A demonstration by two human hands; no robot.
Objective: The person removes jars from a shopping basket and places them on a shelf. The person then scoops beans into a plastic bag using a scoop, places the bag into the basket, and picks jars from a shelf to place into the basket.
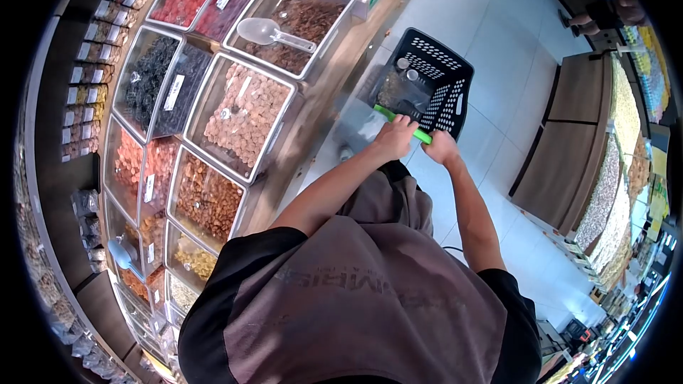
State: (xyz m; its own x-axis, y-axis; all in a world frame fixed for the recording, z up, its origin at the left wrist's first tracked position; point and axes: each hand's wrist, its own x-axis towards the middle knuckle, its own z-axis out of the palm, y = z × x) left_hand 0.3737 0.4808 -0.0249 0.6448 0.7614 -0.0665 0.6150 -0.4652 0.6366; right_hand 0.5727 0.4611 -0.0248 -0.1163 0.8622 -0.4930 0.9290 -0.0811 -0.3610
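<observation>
A black perforated shopping basket [447, 64] is in front of me, low over the tiled floor. Both hands are at its green handle [421, 135] on the near side. My left hand [395, 136] is closed around the handle's middle, and my right hand [442, 147] grips its right end, close beside the left. Inside the basket lies a clear bag with dark contents [393, 91], along with two small round whitish items [408, 69]. I cannot make out exactly what these are. Whether the basket touches the floor is unclear.
Lidded clear bins of dried foods line a wooden-edged counter [281, 174] on my left. A clear scoop [274, 33] rests on one lid, a blue scoop [122, 254] on another. Brown display cabinets [562, 146] stand at right. Another person's hand [587, 25] shows at upper right.
</observation>
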